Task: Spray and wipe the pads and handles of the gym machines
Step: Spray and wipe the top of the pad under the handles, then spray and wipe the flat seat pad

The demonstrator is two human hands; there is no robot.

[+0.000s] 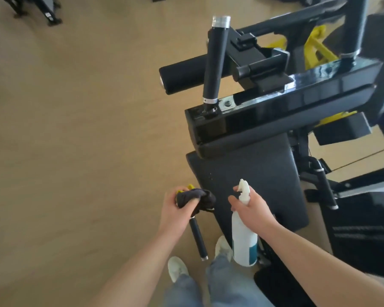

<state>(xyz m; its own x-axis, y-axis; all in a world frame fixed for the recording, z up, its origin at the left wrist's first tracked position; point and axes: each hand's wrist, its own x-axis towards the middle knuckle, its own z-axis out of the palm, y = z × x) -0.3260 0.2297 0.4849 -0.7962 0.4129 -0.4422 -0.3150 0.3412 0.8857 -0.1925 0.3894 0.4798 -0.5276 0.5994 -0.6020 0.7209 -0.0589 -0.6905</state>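
Observation:
My left hand [177, 209] grips a bunched dark cloth [195, 197] at the top of a low black side handle [197, 237], beside the seat's left edge. My right hand [251, 207] holds a white spray bottle [244, 240] by its neck, its nozzle pointing left over the dark grey seat pad [253, 173]. Small droplets speckle the pad near its left edge. Above the seat, a glossy black crossbar [275, 107] carries an upright black grip [215, 60] with silver rings. A black foam roller [182, 78] sticks out to the left behind it.
Tan wood-look floor [75, 151] spreads to the left. Another side handle [325, 185] slopes down at the seat's right. Yellow frame parts [315, 47] show behind the machine. Another machine's base [42, 9] stands far left. My white shoes [176, 268] and jeans are below.

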